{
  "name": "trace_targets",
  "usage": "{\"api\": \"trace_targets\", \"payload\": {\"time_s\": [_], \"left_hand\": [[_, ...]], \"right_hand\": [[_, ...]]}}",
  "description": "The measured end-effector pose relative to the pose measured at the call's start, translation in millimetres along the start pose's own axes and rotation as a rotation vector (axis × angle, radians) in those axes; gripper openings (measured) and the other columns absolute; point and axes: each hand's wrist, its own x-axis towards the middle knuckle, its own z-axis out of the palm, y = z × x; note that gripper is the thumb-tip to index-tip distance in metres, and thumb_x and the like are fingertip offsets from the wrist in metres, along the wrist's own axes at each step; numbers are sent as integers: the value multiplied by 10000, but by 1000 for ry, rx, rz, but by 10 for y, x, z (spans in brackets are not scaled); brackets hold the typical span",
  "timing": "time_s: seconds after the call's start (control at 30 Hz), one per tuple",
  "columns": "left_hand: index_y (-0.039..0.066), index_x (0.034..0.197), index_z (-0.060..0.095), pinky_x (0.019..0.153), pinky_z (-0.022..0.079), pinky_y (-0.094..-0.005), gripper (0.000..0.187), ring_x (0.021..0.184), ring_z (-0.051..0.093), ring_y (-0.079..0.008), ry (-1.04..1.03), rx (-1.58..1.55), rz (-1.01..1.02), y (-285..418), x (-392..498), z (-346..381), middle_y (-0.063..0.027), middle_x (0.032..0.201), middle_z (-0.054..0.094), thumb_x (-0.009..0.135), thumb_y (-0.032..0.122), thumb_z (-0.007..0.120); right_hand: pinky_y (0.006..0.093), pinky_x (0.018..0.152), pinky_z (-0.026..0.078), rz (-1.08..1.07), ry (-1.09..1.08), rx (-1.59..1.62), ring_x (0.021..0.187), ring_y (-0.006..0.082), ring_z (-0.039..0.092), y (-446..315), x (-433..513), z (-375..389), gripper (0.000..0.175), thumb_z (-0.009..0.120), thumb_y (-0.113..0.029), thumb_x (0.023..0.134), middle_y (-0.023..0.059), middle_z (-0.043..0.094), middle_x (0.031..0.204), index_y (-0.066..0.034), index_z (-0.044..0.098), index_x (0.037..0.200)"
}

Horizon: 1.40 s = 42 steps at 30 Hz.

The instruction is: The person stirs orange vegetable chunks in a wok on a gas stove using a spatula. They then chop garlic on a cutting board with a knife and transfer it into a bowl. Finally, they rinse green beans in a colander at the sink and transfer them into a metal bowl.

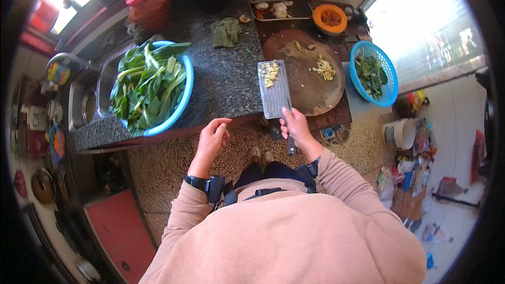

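My right hand [296, 127] grips the dark handle of a cleaver [276, 100], whose broad blade is held flat. Chopped pale pieces, apparently garlic [270, 73], lie on the far part of the blade. Under and to the right of the blade is a round wooden chopping board [311, 96]. It carries another small pile of chopped pieces [325, 69] and some yellowish scraps [300, 47]. My left hand [213, 138] is empty, with loosely curled fingers, just before the counter edge. Left of it stands a blue basin [188, 94] heaped with leafy greens [152, 83].
A blue colander [392, 94] with cut greens stands right of the board. Behind are a halved pumpkin [330, 19], a tray [282, 19] with garlic, and a green cloth [226, 32]. Red-lidded jars [148, 8] line the back left, near a steel sink [83, 104].
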Motion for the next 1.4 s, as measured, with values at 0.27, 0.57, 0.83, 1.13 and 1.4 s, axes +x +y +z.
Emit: {"api": "trace_targets", "payload": {"time_s": [0.27,0.57,0.83,1.13,1.4], "left_hand": [[78,1064,558,411,351,-167,210,453,428,-29,344,-144,-43,-506,-931,-388,-10,657,558,887,135,461],[66,1079,543,439,377,-179,223,489,434,-35,472,-309,-105,-1002,-1791,-392,-5,693,553,890,165,476],[78,1060,554,445,383,-181,211,498,460,-46,545,-347,-107,-1282,-2152,-836,11,693,549,904,169,444],[79,1051,549,417,377,-174,206,482,463,-38,610,-403,-77,-1597,-2534,-1907,8,706,541,898,138,425],[92,1061,553,424,388,-174,214,477,464,-32,698,-377,-107,-1903,-2975,-2734,22,692,549,909,154,416]], "right_hand": [[250,317,357,-22,-207,-186,412,91,401,-32,647,766,160,454,-205,900,26,440,619,-122,379,1014],[246,355,373,-41,-238,-287,447,102,425,3,1114,1240,153,428,-207,910,46,481,669,-113,393,1026],[300,424,489,-180,-165,-468,506,173,541,63,1363,1209,336,570,-263,840,71,504,704,-47,403,1036],[392,793,444,-445,208,-1505,961,373,558,-33,1588,1369,388,571,-161,696,232,587,985,-10,503,1048],[442,858,409,-546,281,-1756,1029,416,492,-24,1444,1487,424,516,-92,720,273,538,1019,-43,509,1141]]}}
